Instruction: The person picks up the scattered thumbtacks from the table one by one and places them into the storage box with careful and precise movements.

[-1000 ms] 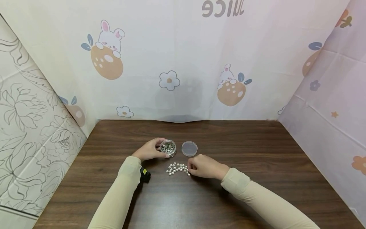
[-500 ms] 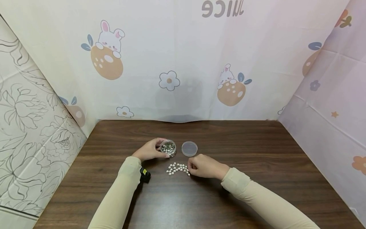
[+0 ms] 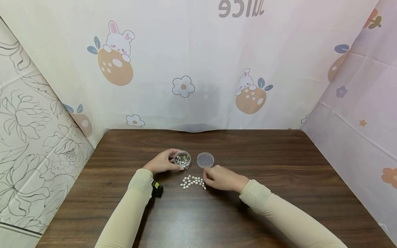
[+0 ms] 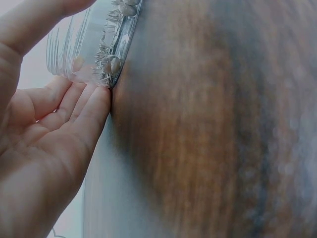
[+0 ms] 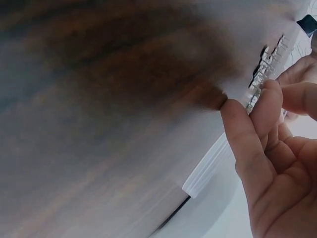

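Observation:
My left hand (image 3: 161,163) grips the side of a clear round jar (image 3: 183,168) at the table's middle. Inside it lie silver, round-headed thumbtacks (image 4: 114,63), and the left wrist view shows their spikes. Nearer to me, a loose cluster of similar thumbtacks (image 3: 189,181) lies on the wood. At the cluster's right edge my right hand (image 3: 224,178) hovers low with bent fingers, close to the tabletop. Whether a tack sits between its fingertips I cannot tell; they hide that spot. Behind it lies a round clear lid (image 3: 205,160), to the right of the jar.
The dark wooden table (image 3: 273,151) spreads around both hands. A printed white cloth (image 3: 192,62) hangs behind it, with more cloth at both sides. A black wrist camera (image 3: 157,189) sits under the left wrist.
My right hand has shifted very slightly away from me, near the right edge of the tacks. The left hand and the jar stay in place.

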`<state>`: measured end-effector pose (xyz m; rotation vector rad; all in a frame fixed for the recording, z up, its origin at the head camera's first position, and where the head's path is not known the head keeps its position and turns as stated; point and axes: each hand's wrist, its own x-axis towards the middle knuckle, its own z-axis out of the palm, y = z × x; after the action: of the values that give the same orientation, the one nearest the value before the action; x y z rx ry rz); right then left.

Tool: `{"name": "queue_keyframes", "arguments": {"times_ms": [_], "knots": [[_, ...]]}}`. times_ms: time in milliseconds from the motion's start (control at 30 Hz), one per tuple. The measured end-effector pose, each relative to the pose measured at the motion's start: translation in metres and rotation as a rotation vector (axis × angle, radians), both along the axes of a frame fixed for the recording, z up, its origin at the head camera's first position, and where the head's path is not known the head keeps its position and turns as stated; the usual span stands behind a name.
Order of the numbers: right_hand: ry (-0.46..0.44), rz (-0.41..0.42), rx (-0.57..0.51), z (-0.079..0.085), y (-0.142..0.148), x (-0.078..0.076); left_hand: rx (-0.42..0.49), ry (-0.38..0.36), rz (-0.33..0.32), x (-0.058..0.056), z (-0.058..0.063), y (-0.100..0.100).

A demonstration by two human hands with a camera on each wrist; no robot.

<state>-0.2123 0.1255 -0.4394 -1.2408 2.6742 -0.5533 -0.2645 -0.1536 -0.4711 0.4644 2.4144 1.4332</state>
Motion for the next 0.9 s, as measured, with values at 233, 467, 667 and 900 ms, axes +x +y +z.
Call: {"name": "queue_keyframes", "arguments": {"times_ms": [233, 467, 667, 900], "knots": [[-0.014, 0.015, -0.026, 0.000, -0.002, -0.009, -0.001, 0.000, 0.009, -0.001, 0.000, 0.001], [-0.019, -0.013, -0.047, 0.005, -0.006, -0.015, -0.011, -0.002, 0.018, -0.001, -0.002, 0.000], [-0.048, -0.030, -0.069, 0.011, -0.011, -0.020, -0.009, 0.007, 0.018, 0.000, -0.001, 0.001], [0.020, -0.054, -0.089, 0.016, -0.026, -0.028, -0.004, 0.000, 0.019, 0.000, -0.001, 0.001]]}}
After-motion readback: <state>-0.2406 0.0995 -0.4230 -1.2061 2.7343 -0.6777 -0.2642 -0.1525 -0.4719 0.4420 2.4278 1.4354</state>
